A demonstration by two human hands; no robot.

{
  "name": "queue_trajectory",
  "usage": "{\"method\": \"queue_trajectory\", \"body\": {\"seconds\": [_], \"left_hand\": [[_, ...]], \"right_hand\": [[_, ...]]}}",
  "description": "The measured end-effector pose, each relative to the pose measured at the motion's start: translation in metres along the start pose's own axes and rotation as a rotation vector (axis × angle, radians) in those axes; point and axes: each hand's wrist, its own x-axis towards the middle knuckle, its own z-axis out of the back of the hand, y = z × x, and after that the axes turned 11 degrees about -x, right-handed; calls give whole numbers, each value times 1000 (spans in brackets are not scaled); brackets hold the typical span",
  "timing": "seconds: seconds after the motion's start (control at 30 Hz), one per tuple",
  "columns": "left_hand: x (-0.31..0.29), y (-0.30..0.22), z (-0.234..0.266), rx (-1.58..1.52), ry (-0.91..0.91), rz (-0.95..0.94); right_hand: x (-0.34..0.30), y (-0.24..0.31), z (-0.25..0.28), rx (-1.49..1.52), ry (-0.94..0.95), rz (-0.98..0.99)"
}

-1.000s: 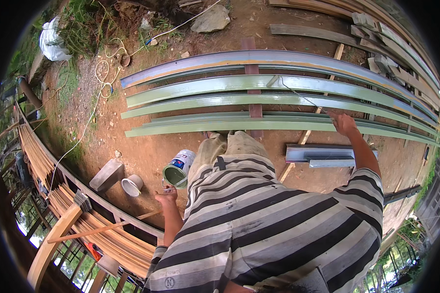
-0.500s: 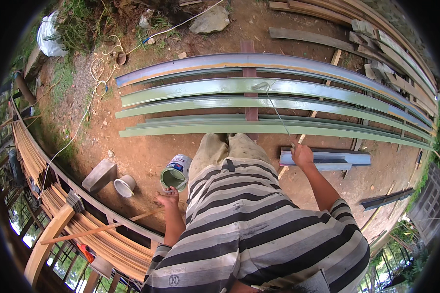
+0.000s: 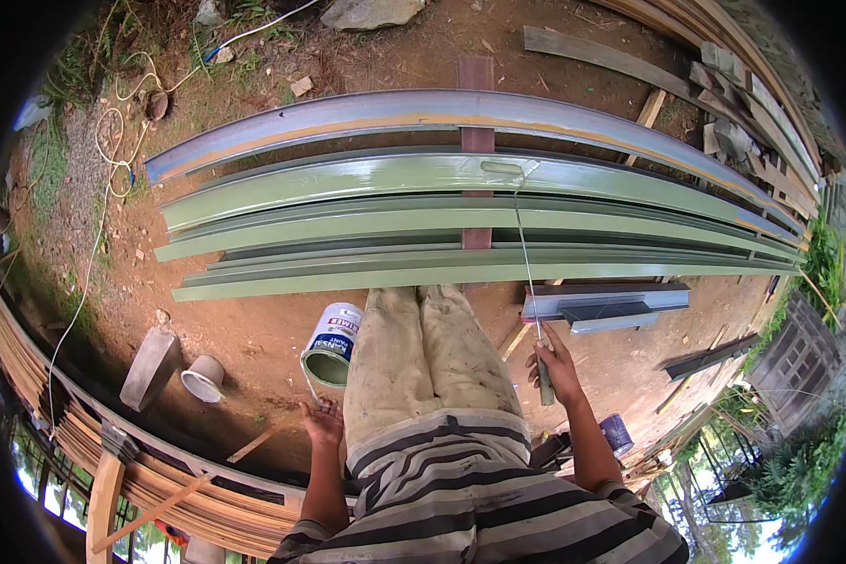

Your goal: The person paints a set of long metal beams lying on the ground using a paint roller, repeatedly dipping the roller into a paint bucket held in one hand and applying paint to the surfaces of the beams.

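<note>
My right hand (image 3: 556, 362) is closed around the grip of a long-handled paint roller (image 3: 528, 273). Its roller head (image 3: 500, 168) rests on the wet, shiny green face of a long metal beam (image 3: 348, 180). At my left side, my left hand (image 3: 322, 420) is closed on the thin wire handle of a paint can (image 3: 333, 343). The can hangs tilted beside my leg, its green-coated mouth facing me. Closer to my feet lie more green beams (image 3: 329, 226). Beyond them is a grey-blue beam (image 3: 282, 127) with an orange-brown lower edge.
A reddish-brown crosspiece (image 3: 477, 141) runs under the beams. Left on the dirt are a concrete block (image 3: 150, 368) and a white bucket (image 3: 203, 378). Short metal pieces (image 3: 606, 305) lie right, near a purple can (image 3: 616, 434). Stacked timber strips (image 3: 188, 503) lie lower left.
My view has shifted, showing more of my legs. My right hand has come lower, nearer my body, with the roller handle steeper. The roller head remains on the same green beam.
</note>
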Motion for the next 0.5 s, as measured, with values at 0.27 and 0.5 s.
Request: {"method": "queue_trajectory", "body": {"seconds": [0.27,0.5], "left_hand": [[35,-16,45,47,-27,88],[55,-14,30,237,-103,61]], "right_hand": [[40,-38,-32,82,53,-83],[31,-24,-66,119,9,-95]]}}
